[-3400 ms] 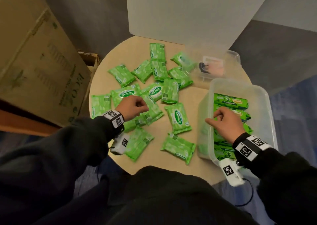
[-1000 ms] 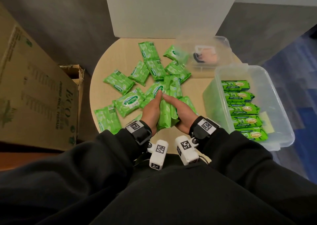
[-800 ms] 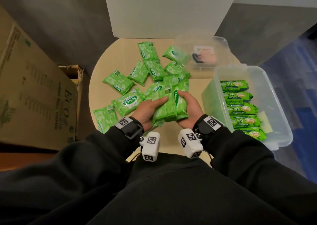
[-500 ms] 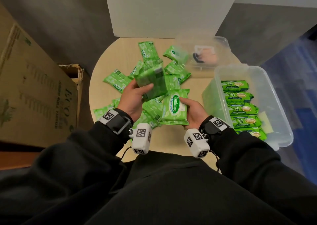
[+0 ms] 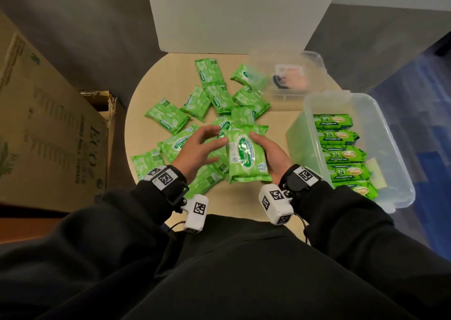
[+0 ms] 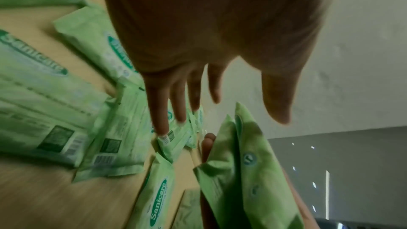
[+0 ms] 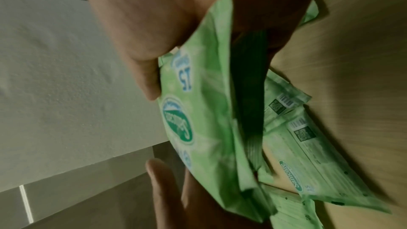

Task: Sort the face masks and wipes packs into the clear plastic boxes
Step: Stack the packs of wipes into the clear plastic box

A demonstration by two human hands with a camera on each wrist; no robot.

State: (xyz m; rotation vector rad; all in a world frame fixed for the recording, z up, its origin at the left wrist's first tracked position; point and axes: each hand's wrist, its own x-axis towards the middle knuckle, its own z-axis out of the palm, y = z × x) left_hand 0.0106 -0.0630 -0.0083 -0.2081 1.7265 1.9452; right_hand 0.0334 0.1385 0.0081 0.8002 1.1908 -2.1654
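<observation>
Green wipes packs [image 5: 247, 157] gripped in rt hand [image 5: 274, 157]; lt hand [image 5: 197, 152] spread.

right hand [image 7: 176, 23] grips green wipes packs [image 7: 209, 128] above the wooden table [image 7: 352, 58].

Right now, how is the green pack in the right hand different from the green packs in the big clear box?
The held pack is shorter and wider, with a white oval logo and "15"; the boxed packs are longer, darker green, with gold ovals and "80". The held pack sits in the right hand, face up; the boxed packs stand on edge in a neat row inside the big clear box. Both are green wipes packs.
</observation>
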